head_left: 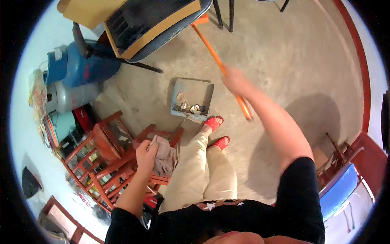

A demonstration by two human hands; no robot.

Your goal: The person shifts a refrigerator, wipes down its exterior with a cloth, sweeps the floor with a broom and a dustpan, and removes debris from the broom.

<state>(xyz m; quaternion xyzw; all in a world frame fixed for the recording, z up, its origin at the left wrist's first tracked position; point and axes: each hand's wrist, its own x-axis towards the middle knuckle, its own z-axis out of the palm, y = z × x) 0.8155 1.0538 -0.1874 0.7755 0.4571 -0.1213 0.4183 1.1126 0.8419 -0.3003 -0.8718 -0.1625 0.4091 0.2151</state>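
Note:
My right hand [237, 83], slightly blurred, is wrapped round the handle of an orange broom [209, 48]. The broom's orange head [201, 19] lies at the edge of a black chair, partly out of sight. In my left hand [146, 154] is a crumpled grey cloth [164, 156], gripped near its top. A dustpan [175, 90] rests on the floor ahead of my feet, with scraps of rubbish [193, 107] inside. Its thin handle [177, 131] runs back towards the cloth; whether my left hand also grips it, I cannot tell.
On the black chair [170, 35] sits an open cardboard box [142, 42] with a dark object inside. Blue [91, 65] and grey [79, 97] gas cylinders stand at the left wall. Red wooden chairs [107, 146] are beside my left arm. A blue-backed chair [339, 191] is at right.

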